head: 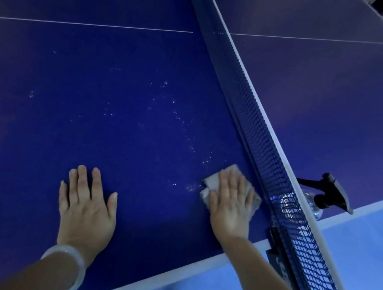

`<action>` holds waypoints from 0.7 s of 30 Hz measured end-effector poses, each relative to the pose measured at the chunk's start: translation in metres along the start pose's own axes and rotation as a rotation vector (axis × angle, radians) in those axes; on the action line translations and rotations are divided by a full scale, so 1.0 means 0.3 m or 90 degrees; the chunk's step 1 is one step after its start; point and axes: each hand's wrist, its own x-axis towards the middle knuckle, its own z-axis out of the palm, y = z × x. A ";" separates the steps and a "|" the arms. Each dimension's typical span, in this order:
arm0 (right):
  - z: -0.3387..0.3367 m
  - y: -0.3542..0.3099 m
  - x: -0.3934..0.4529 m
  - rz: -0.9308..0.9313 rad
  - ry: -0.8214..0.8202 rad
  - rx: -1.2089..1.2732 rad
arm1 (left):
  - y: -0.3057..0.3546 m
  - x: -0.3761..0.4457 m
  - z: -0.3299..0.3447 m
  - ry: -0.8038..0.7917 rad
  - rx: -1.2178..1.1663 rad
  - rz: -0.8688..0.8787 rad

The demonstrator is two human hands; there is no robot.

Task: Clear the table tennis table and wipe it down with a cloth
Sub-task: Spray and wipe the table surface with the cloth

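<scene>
My left hand (pixel 87 204) lies flat on the table (pixel 42 125), fingers straight, holding nothing. At three o'clock from it, my right hand (pixel 231 203) presses the cloth (pixel 212 181) flat with straight fingers, just beside the net (pixel 269 155). Water drops (pixel 162 102) spread toward twelve o'clock.

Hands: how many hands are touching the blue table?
2. The left hand lies flat on the bare table. The right hand presses a cloth down beside the net.
</scene>
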 end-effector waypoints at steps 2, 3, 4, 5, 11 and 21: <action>0.013 -0.034 -0.077 -0.114 -0.011 0.006 | 0.000 0.002 0.001 -0.003 0.006 0.001; 0.016 -0.030 -0.119 -0.158 -0.015 0.008 | -0.002 0.002 0.002 -0.007 0.008 -0.001; 0.018 -0.014 -0.153 -0.189 -0.015 0.007 | -0.003 0.003 0.004 -0.013 0.009 -0.004; 0.016 0.009 -0.176 -0.205 -0.015 0.004 | -0.005 0.002 0.006 -0.016 0.010 -0.005; -0.027 0.093 0.013 -0.031 -0.001 0.023 | -0.001 0.004 -0.002 -0.010 0.019 0.005; 0.031 -0.172 0.151 -0.225 -0.093 0.028 | -0.002 0.011 0.000 -0.027 0.045 -0.008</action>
